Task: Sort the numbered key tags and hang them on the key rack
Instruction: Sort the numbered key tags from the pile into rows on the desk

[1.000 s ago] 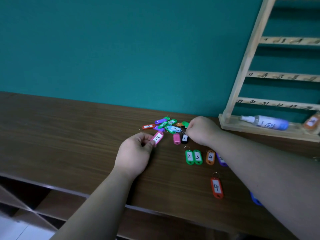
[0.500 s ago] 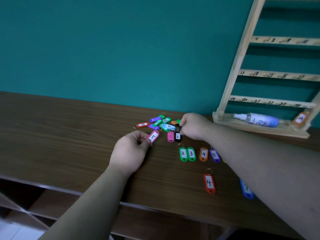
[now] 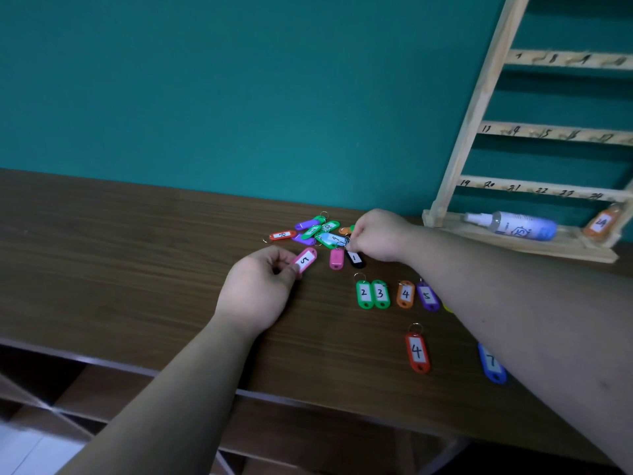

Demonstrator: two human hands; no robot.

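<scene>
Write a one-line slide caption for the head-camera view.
Left hand pinches a pink tag numbered 5 while the right hand reaches into the unsorted tag pile on the wooden table.

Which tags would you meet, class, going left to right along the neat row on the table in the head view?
green tag 2 → green tag 3 → orange tag 4 → purple tag 5

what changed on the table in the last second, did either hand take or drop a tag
Hardly anything. The right forearm covers less now, so the purple tag 5 and blue tag 7 show more fully. No tag was taken or let go. The left hand still pinches the pink tag 5; the right hand stays curled at the pile beside the black tag 1, its grip there unclear.
</scene>
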